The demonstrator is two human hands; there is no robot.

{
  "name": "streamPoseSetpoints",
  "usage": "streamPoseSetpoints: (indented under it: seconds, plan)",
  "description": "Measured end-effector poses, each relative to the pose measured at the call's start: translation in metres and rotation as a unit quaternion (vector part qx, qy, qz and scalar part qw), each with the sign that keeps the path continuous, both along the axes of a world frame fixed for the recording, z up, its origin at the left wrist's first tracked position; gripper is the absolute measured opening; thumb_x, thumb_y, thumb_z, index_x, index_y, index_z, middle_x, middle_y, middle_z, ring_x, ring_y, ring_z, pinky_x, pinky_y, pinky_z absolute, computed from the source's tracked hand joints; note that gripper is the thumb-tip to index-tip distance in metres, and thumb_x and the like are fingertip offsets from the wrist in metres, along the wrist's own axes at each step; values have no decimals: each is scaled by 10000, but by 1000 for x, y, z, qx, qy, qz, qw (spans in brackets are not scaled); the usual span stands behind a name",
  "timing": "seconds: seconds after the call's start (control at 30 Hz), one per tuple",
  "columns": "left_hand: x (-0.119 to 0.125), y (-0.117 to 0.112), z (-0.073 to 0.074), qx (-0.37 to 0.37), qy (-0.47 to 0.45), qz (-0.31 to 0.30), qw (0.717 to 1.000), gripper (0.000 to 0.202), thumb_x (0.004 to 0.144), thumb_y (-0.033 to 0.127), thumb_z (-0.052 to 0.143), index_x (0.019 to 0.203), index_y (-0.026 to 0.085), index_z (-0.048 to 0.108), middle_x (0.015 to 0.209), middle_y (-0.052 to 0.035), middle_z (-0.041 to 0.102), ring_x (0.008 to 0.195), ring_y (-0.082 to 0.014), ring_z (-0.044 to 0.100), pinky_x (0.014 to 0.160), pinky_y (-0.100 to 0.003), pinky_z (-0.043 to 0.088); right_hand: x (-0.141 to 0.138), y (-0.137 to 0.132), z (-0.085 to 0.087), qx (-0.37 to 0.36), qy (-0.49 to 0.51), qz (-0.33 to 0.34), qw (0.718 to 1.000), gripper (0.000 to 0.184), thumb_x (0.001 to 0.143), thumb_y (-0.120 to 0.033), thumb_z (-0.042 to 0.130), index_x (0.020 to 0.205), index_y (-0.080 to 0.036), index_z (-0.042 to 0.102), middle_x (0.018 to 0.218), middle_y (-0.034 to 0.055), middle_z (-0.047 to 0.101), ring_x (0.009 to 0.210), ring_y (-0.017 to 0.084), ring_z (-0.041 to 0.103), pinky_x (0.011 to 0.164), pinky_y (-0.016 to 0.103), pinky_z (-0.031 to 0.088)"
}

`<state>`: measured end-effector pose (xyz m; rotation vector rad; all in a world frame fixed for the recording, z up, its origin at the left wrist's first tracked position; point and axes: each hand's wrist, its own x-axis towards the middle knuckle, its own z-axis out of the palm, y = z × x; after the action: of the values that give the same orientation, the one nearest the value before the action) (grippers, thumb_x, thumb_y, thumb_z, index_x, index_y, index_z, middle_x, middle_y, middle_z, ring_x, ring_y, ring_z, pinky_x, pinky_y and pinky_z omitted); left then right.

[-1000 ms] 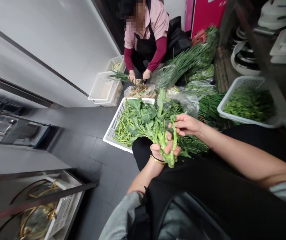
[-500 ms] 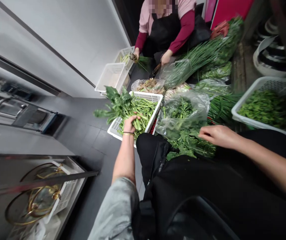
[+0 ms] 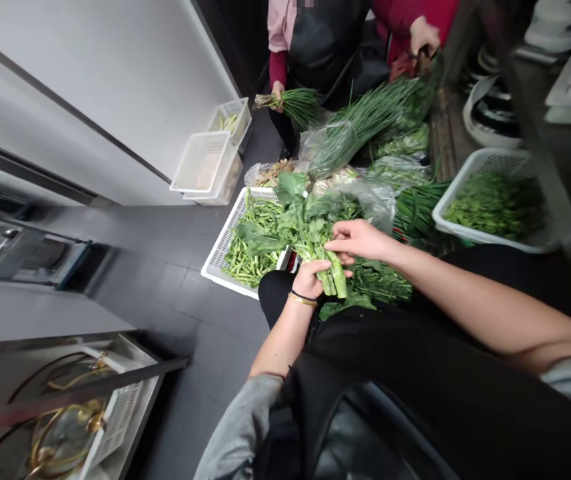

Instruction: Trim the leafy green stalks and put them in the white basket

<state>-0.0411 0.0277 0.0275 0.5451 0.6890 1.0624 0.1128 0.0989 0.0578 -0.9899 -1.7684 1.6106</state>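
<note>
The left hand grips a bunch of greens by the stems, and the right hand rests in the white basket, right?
No: in the head view the right hand touches the bunch of greens too, not the white basket. The left hand grips the stems.

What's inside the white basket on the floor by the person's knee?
The white basket holds a heap of cut green stalks. The leafy bunch gripped in the left hand hangs over its right side, so what lies there is hidden.
</note>
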Motion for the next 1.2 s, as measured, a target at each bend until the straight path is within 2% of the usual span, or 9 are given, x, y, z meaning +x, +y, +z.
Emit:
streamPoseSetpoints:
  seconds: [0.2,0.47,0.63,0.73,0.8,0.9,1.0,1.1,1.2]
  plan:
    - [3,-1,-1,-55,20,40,997,345,588,154,683,929,131,632,840,-60,694,833,-236,671,810,-465,538,16,-12,-16,-104,81,-84,988,301,676,-428,691,741,-175,541,511,-31,549,420,83,465,399,212,352]
    - [-7,-1,-2,-37,171,42,984,287,500,116,733,761,106,613,628,-22,644,485,-135,596,536,-285,524,22,-13,-25,-132,-19,46,990,345,654,-293,675,940,-158,535,394,-110,431,314,61,353,354,195,256]
    - [-13,-1,-4,-38,155,70,985,296,518,142,727,798,120,634,722,-55,687,653,-192,663,587,-289,515,26,-19,-32,-84,-56,105,989,452,662,-379,681,1035,-166,541,645,-34,594,510,95,522,452,208,360]
    - [-2,2,-6,-12,153,87,984,279,517,154,745,768,128,627,740,-48,684,712,-199,668,612,-281,508,5,-26,-35,3,-141,43,989,399,635,-321,676,973,-158,540,666,-26,590,555,107,517,495,220,363]
    - [0,3,-6,-15,166,59,984,259,513,162,757,722,116,610,691,-42,661,640,-180,649,586,-281,501,-4,-26,-36,46,-199,6,979,298,627,-269,639,888,-162,543,612,-41,543,538,103,474,488,221,331]
    - [-17,-2,-6,-63,177,-15,982,309,506,159,768,757,96,600,629,-24,621,530,-143,600,536,-281,489,13,-16,-34,68,-224,43,971,129,628,-237,566,740,-175,545,603,-33,521,552,104,459,483,221,317]
    - [-49,-13,-8,-104,149,-46,982,429,506,141,754,904,87,603,618,-4,597,492,-123,566,500,-268,479,56,-4,-34,-11,-195,96,976,94,637,-252,531,696,-184,555,568,-35,518,487,94,454,431,217,314]
    - [-74,-22,-11,-97,78,76,989,394,544,144,698,925,114,603,609,21,568,531,-106,563,531,-245,488,88,-3,-36,-134,-112,59,983,161,656,-306,582,754,-185,545,510,-49,506,362,67,396,350,212,283]
    - [-69,-24,-12,-84,36,214,973,231,589,131,638,811,158,579,661,11,596,714,-143,634,722,-302,526,77,-12,-37,-185,-9,-16,983,293,635,-358,700,768,-180,510,482,-45,523,365,75,454,368,210,367]
